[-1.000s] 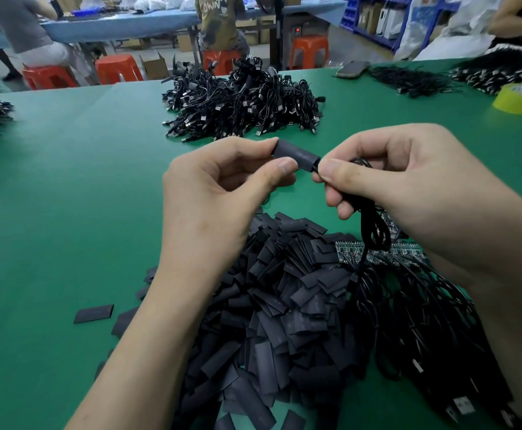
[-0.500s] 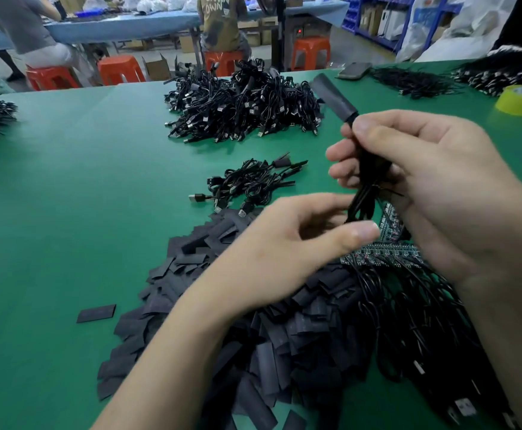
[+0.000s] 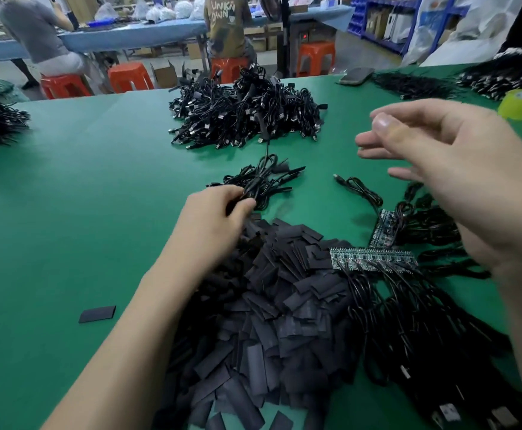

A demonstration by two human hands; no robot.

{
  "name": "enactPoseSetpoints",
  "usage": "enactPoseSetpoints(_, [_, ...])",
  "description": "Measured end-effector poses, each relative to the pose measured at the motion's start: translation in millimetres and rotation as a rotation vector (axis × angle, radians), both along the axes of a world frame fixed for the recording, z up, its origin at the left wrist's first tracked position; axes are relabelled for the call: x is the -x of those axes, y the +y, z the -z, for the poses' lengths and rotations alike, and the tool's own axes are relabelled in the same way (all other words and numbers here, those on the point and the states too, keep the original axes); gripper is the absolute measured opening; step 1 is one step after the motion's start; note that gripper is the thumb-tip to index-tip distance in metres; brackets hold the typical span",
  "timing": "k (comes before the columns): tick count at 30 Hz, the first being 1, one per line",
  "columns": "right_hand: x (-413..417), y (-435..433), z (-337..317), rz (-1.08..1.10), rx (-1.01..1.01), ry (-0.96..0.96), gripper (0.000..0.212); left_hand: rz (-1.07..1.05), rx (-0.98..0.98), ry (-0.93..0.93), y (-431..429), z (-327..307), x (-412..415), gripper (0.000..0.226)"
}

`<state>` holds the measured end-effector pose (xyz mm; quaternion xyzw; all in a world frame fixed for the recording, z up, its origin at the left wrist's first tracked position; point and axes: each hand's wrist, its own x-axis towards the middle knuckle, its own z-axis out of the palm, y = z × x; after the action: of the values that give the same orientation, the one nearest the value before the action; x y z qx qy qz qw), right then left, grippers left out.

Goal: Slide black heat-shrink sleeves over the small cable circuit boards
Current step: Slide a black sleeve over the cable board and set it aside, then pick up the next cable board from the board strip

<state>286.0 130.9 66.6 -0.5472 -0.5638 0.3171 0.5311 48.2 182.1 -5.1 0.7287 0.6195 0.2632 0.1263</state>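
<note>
left hand at far edge of the sleeve pile, fingers curled into a small cable bundle; fingertips hidden, can't tell if it grips. right hand raised right of the pile, blurred, fingers loose, holding nothing. circuit boards at the pile's right edge, partly under cables.

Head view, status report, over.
Right hand open, empty. Left hand at small cable bundle, grip unclear. Sleeve pile, circuit boards unheld. Nothing blocking.
</note>
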Motion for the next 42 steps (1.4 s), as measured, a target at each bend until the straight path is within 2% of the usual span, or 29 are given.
enactPoseSetpoints(4, [-3, -1, -5, -0.01, -0.021, -0.023, 0.015, -0.078, 0.046, 0.086, 50, -4, -1, 0.024])
enactPoseSetpoints(7, [-6, -2, -6, -0.028, -0.024, -0.021, 0.011, -0.093, 0.093, 0.222, 66, -10, -4, 0.053])
enactPoseSetpoints(9, [-8, -2, -7, -0.038, -0.013, -0.029, 0.01, -0.099, -0.015, 0.28, 56, -11, -14, 0.057])
enactPoseSetpoints(11, [-10, 0, -7, -0.05, -0.004, -0.068, 0.008, 0.029, -0.062, 0.22, 35, -11, -36, 0.049])
enactPoseSetpoints(14, [-10, 2, -3, -0.087, 0.026, -0.176, 0.008, 0.276, 0.099, 0.254, -2, 0, -77, 0.05])
enactPoseSetpoints(17, [-8, 3, 2, -0.158, 0.07, -0.296, 0.009, 0.312, 0.108, 0.435, -20, 15, -95, 0.059])
enactPoseSetpoints(19, [-8, 4, 4, -0.191, 0.089, -0.369, 0.01, 0.284, 0.08, 0.467, -24, 21, -96, 0.058])
enactPoseSetpoints(22, [-9, 7, 9, -0.21, 0.107, -0.49, 0.011, 0.282, 0.119, 0.303, -26, 25, -95, 0.053])
enactPoseSetpoints(24, [-10, 10, 12, -0.221, 0.135, -0.587, 0.013, 0.272, 0.202, 0.038, -29, 25, -95, 0.048])
enactPoseSetpoints(27, [-12, 11, 15, -0.247, 0.176, -0.782, 0.012, 0.277, 0.376, -0.477, -35, 16, -92, 0.038])
enactPoseSetpoints(28, [-14, 11, 15, -0.256, 0.186, -0.834, 0.011, 0.288, 0.403, -0.573, -35, 13, -89, 0.034])
enactPoseSetpoints(32, [-19, 9, 12, -0.374, 0.294, -0.91, 0.022, 0.349, 0.449, -0.73, -37, 1, -75, 0.028])
enactPoseSetpoints(35, [-19, 8, 12, -0.442, 0.336, -0.926, 0.032, 0.356, 0.468, -0.754, -37, -3, -65, 0.031])
enactPoseSetpoints(42, [-18, 15, 23, -0.419, 0.242, -0.906, 0.022, 0.327, 0.478, -0.75, -32, 0, -58, 0.015])
